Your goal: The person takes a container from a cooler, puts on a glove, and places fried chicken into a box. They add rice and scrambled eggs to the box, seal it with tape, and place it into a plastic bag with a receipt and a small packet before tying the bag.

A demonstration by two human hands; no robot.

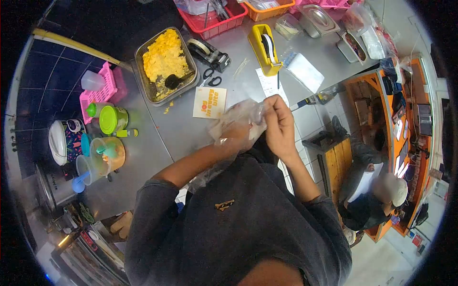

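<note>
My left hand is inside a clear, crumpled plastic bag, and its fingers are blurred by the film. Just to its right, my right hand pinches the edge of the bag between thumb and fingers. Beyond the bag, at the table's near side, lies a square card with orange lettering. Black-handled scissors rest above the card. A metal tray of yellow shredded food stands at the upper left, with a dark utensil in it.
A yellow tape dispenser and a black one stand ahead. Tubs and a green-lidded jar are at left. Red and orange baskets line the back. At right, a person sits near a wooden bench.
</note>
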